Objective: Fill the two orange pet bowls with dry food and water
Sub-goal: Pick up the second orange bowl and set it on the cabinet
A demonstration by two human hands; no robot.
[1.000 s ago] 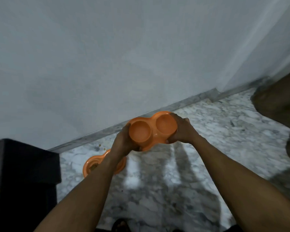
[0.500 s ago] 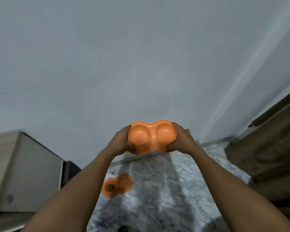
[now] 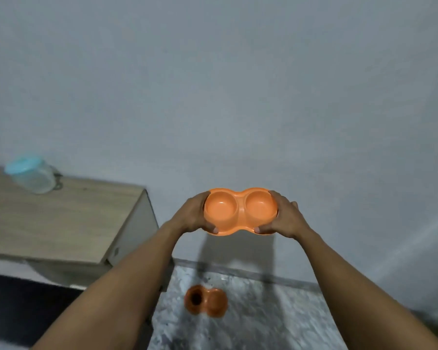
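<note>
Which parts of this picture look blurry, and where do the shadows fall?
Head view: the held orange bowl is fairly sharp; the jar and the bowl on the floor are smeared. A dim shadow falls on the wall below the hands. Light is flat, without glare.

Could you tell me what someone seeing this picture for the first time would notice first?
First, the orange double bowl held up mid-frame against the grey wall, left hand and right hand gripping its ends, both wells looking empty. Next, a second orange double bowl on the marble floor below, and a blue-lidded jar on the wooden cabinet at left.
</note>
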